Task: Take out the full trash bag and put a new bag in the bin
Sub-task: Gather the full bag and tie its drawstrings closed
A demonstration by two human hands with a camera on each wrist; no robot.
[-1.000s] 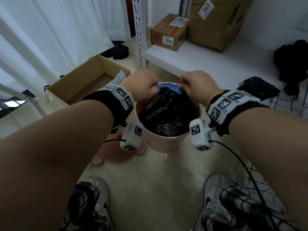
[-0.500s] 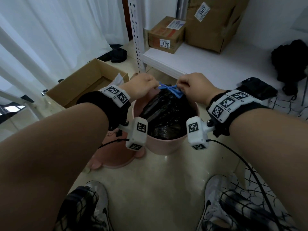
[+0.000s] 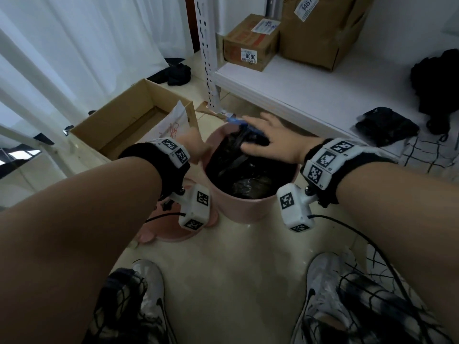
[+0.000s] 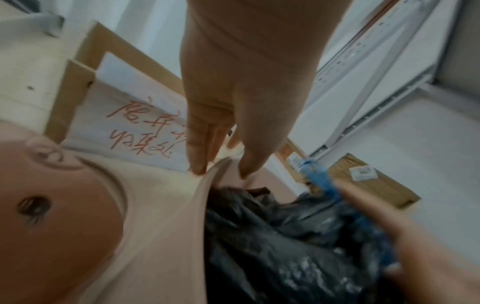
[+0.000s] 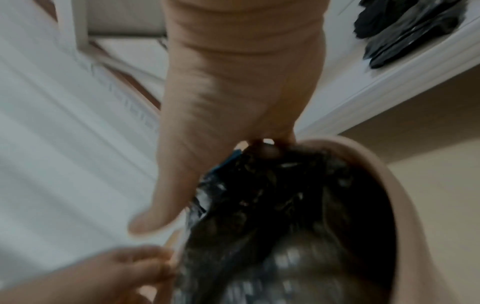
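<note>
From the head camera I see a pink bin (image 3: 250,207) on the floor between my two arms, with a black trash bag (image 3: 238,160) sitting inside it. The top of the bag is bunched up at the far side of the bin, and a blue tie (image 3: 239,121) sticks out there. My right hand (image 3: 270,140) is spread wide and lies flat on the bunched top of the bag, fingers pointing left. My left hand (image 3: 196,147) is at the left edge of the bin. A pink lid (image 3: 173,227) lies on the floor just left of the bin, and an open cardboard box (image 3: 131,120) stands farther left. A white shelf (image 3: 310,95) with two brown boxes is on the far right. From the left wrist camera I see my left hand (image 4: 233,115) pinching the thin rim of the bin (image 4: 168,226) between thumb and fingers, with the black bag (image 4: 285,236) and the blue tie (image 4: 319,179) to the right. From the right wrist camera I see my right hand (image 5: 221,123) with its thumb stretched out, fingers down on the top of the bag (image 5: 272,205) inside the bin (image 5: 405,205); this view is blurry.
</note>
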